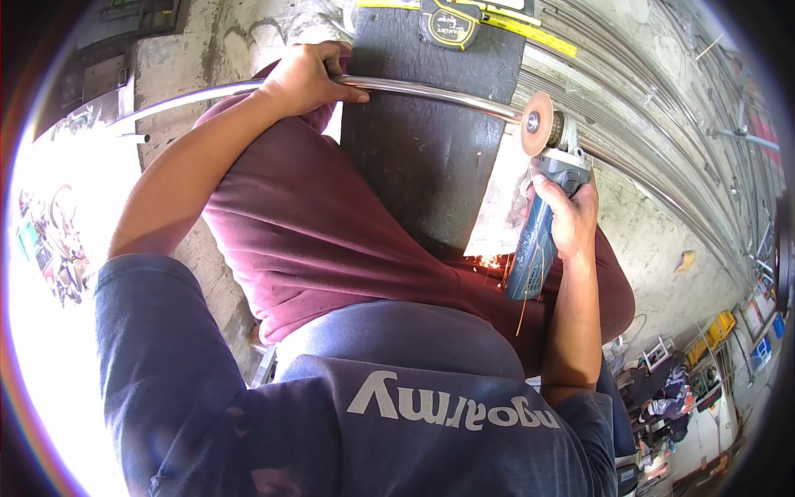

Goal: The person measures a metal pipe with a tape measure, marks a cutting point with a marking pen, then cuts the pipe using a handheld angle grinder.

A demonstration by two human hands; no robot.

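Note:
My left hand [305, 80] is wrapped round a shiny metal tube [431, 93] that lies across a dark board [414, 166]. My right hand [570, 214] grips the blue body of an angle grinder [534, 248], which points away from me. The grinder's thin tan cutting disc [538, 124] meets the right end of the tube. Orange sparks [490, 262] fly back toward my lap, below the grinder. Leftward, the tube runs on past my forearm into strong glare.
A black and yellow tape measure [450, 25] lies on the board's far end, its yellow blade [530, 35] drawn out rightward. Several long metal tubes [638, 91] lie on the floor at right. Clutter and tools [671, 389] fill the lower right.

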